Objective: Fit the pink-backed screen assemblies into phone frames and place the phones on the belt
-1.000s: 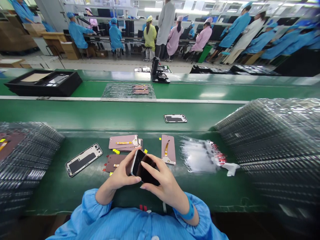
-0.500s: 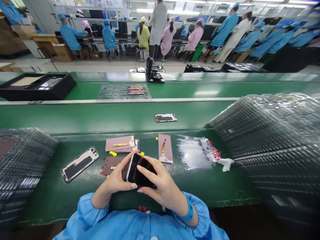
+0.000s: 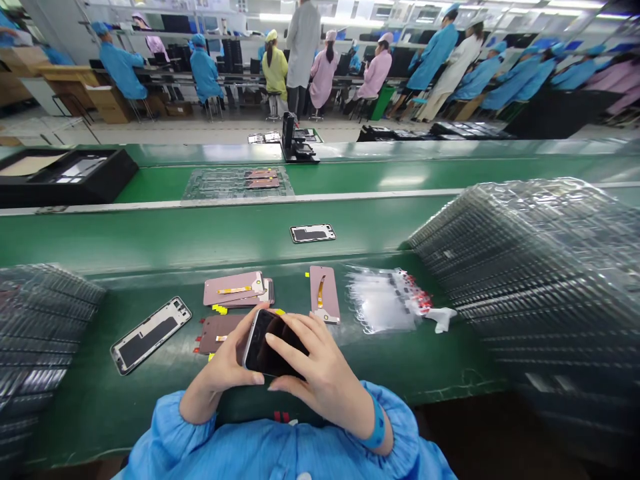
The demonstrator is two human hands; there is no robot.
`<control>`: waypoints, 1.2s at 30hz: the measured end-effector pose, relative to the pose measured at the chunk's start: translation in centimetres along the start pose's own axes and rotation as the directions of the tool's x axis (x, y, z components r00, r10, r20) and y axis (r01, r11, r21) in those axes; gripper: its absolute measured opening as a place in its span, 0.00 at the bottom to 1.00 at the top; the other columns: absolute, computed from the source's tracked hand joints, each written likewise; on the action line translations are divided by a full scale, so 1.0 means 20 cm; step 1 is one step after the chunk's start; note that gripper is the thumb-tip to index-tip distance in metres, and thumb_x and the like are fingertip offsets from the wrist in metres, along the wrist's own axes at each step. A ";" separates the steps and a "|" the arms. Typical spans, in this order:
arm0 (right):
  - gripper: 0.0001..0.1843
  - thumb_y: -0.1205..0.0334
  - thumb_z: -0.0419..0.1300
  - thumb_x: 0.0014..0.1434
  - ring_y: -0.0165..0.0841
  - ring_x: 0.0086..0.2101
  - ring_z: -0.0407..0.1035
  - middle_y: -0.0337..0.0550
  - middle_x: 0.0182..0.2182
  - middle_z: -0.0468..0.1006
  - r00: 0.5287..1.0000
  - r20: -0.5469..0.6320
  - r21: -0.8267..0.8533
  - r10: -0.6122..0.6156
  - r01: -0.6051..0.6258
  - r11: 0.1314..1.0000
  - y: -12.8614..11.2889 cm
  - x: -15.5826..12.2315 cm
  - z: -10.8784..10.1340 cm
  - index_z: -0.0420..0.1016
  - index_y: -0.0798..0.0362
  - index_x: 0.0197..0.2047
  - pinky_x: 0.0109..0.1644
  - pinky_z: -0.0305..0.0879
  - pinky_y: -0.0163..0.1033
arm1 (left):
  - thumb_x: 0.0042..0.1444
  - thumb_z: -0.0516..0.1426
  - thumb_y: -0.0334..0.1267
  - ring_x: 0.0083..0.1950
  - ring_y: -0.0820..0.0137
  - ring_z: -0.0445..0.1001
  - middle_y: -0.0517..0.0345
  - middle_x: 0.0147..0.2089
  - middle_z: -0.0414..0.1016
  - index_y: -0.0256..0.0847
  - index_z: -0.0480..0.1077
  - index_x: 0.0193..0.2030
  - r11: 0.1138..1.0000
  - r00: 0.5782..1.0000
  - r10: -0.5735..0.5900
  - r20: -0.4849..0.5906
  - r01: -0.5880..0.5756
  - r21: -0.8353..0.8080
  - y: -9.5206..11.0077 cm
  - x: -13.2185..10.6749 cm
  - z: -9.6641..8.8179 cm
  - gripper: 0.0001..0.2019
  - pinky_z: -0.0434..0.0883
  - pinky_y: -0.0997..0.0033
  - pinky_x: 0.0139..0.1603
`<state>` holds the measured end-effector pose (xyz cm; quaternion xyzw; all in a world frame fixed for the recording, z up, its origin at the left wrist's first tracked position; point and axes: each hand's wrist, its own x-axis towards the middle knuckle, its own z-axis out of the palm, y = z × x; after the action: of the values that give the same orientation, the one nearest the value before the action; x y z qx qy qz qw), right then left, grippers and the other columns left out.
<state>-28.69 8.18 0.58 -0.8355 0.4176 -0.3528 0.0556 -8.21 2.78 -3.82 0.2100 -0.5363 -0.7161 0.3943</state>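
Shifted since 1.0 s ago: belt housing (image 3: 313, 233), 1 unit, farther left along the green belt (image 3: 100, 233), nearer the clear tray (image 3: 210, 183).

Handset (image 3: 257, 350), 1: dark face upward, tilted, held between your hands. Left hand (image 3: 227, 363): curled fingers along the left and far edges, thumb at the near edge, pinching the handset. Right hand (image 3: 320, 367): fingers spread, index laid on the glass, thumb by the near edge; whether these also pinch, cannot tell.

Handling, as judged: keep your left grip to the edges, your right index light and even.

Dark panel (image 3: 213, 333), 1: just beyond your left fingers, partly covered. Loose housing (image 3: 150, 335), 1: well left of them, slanted. Pink panel stack (image 3: 233, 288): farther beyond, yellow tabs showing. Single pink panel (image 3: 331, 293), 1: beyond your right fingers, apart. Film strips (image 3: 383, 303), red-tipped: right of those fingers. Far past your fingertips: the belt housing, then the clear tray bearing 2 brownish panels (image 3: 263, 183).
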 end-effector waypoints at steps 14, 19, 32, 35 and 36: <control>0.34 0.38 0.55 0.65 0.39 0.40 0.79 0.53 0.39 0.81 0.684 0.632 0.683 0.364 -0.714 0.155 0.23 -0.07 0.06 0.72 0.59 0.60 0.43 0.75 0.40 | 0.60 0.60 0.44 0.39 0.63 0.81 0.49 0.42 0.80 0.35 0.71 0.51 0.922 0.834 -0.285 -0.472 0.104 -0.373 0.15 0.14 -0.08 0.16 0.81 0.64 0.39; 0.30 0.39 0.61 0.62 0.38 0.35 0.79 0.53 0.34 0.82 0.700 0.569 0.746 0.432 -0.660 0.086 0.21 -0.06 0.10 0.75 0.61 0.51 0.40 0.74 0.37 | 0.62 0.57 0.53 0.46 0.62 0.80 0.49 0.50 0.79 0.40 0.72 0.53 0.938 0.868 -0.236 -0.437 0.086 -0.336 0.13 0.15 -0.06 0.21 0.80 0.64 0.42; 0.30 0.39 0.58 0.64 0.38 0.38 0.79 0.55 0.41 0.81 0.729 0.466 0.856 0.501 -0.514 -0.048 0.21 -0.04 0.12 0.76 0.57 0.56 0.37 0.73 0.34 | 0.52 0.59 0.59 0.21 0.77 0.63 0.62 0.19 0.65 0.36 0.68 0.27 0.817 0.895 -0.384 -0.225 0.443 0.368 0.10 0.07 0.04 0.24 0.65 0.77 0.24; 0.30 0.39 0.59 0.63 0.38 0.37 0.79 0.55 0.41 0.81 0.718 0.485 0.854 0.500 -0.512 -0.093 0.22 -0.03 0.11 0.77 0.57 0.55 0.37 0.73 0.34 | 0.54 0.58 0.60 0.21 0.77 0.63 0.63 0.19 0.64 0.36 0.69 0.29 0.825 0.905 -0.369 -0.212 0.424 0.374 0.08 0.07 0.03 0.24 0.64 0.77 0.24; 0.30 0.40 0.60 0.63 0.37 0.37 0.79 0.55 0.40 0.81 0.714 0.481 0.850 0.509 -0.521 -0.072 0.22 -0.03 0.11 0.76 0.57 0.55 0.37 0.73 0.34 | 0.54 0.58 0.60 0.21 0.77 0.63 0.63 0.19 0.64 0.36 0.69 0.29 0.829 0.907 -0.365 -0.208 0.419 0.371 0.08 0.07 0.03 0.24 0.64 0.77 0.24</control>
<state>-30.42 5.40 -3.10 -0.3784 0.3788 -0.4769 0.6970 -8.93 1.91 -2.04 0.4388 -0.5925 -0.6388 0.2198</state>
